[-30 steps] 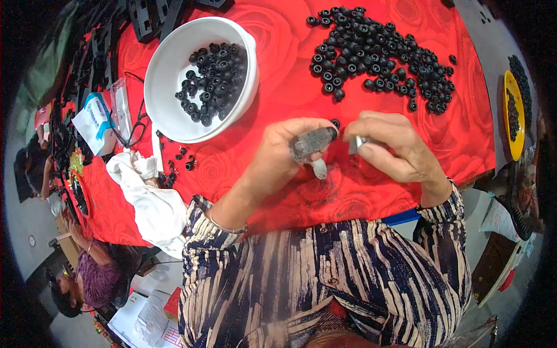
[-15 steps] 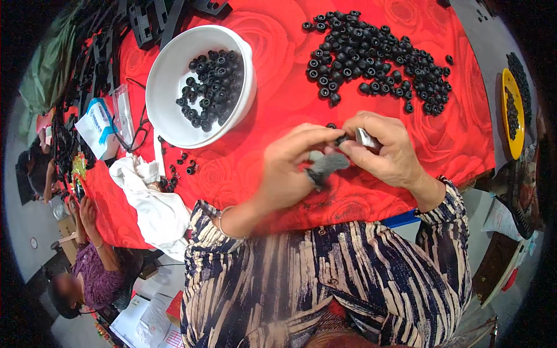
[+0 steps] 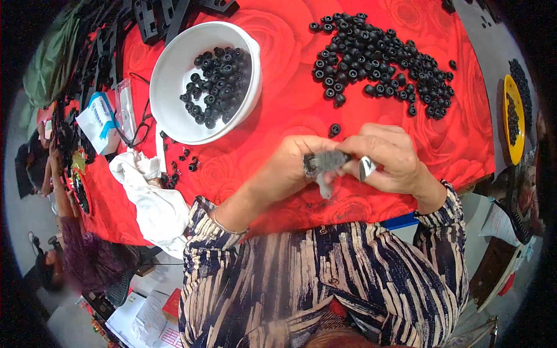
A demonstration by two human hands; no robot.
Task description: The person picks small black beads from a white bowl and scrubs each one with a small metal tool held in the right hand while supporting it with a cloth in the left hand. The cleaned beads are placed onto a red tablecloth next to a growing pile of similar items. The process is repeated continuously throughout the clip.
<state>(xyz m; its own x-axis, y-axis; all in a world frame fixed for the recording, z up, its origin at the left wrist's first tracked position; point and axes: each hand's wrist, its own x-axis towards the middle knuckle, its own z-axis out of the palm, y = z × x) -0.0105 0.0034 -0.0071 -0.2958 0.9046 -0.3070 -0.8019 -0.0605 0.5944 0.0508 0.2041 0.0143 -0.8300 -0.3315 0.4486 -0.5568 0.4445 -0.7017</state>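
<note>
My left hand (image 3: 282, 169) is closed above the red cloth, its fingers bent toward my right hand. Grey, fuzzy cloth-like material (image 3: 326, 163) covers its fingertips; whether it is worn or held I cannot tell. Fingers of my right hand (image 3: 389, 158) curl around a small shiny metal tool (image 3: 366, 167), its flat bright end showing. The hands meet at a dark spot, and what is pinched there is mostly hidden. Just beyond them lies a single round black cap-like part (image 3: 335, 130) with a hole in its top.
Many similar black parts (image 3: 380, 66) are heaped at the far right. Left of centre stands a white bowl (image 3: 256, 64) holding more. A white cloth (image 3: 158, 217), eyeglasses (image 3: 137, 136) and long black pieces (image 3: 149, 26) lie leftward. Another person (image 3: 87, 255) sits at far left.
My left hand has turned, bringing the grey material up beside my right fingers. The right hand has rolled, exposing the metal end lower down. The person at far left has leaned and reached away.
</note>
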